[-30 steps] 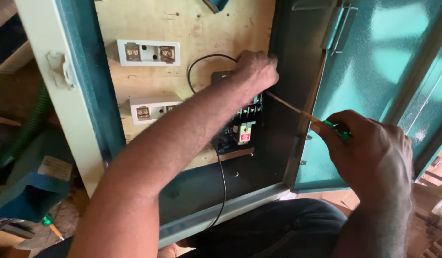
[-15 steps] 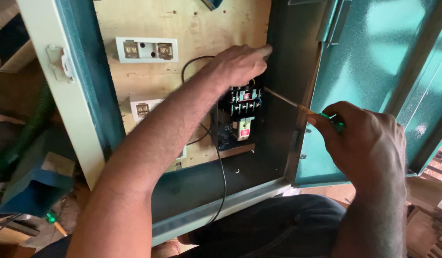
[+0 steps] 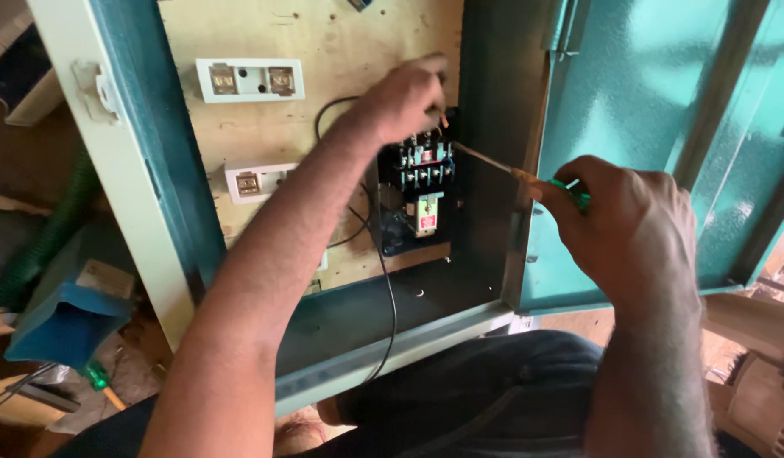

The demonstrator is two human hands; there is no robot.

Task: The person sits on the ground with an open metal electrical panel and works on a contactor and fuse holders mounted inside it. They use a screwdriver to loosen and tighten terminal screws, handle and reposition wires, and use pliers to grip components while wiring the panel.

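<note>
Hiding contactor (image 3: 419, 182) top: left hand (image 3: 404, 93).

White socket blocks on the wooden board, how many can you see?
2: upper white block near the board's top left; lower white block beneath it, partly behind the left forearm. More may be hidden.

Both arms are bare from the elbow down, with no sleeve showing anywhere along the forearms. The left hand (image 3: 404, 97) and the right hand (image 3: 629, 229) are ungloved, and no ring, watch or band shows on either wrist. Fine dark hair covers the forearms. Low in the head view, the person's lap is covered in dark grey trousers (image 3: 493, 399) with soft folds.
</note>
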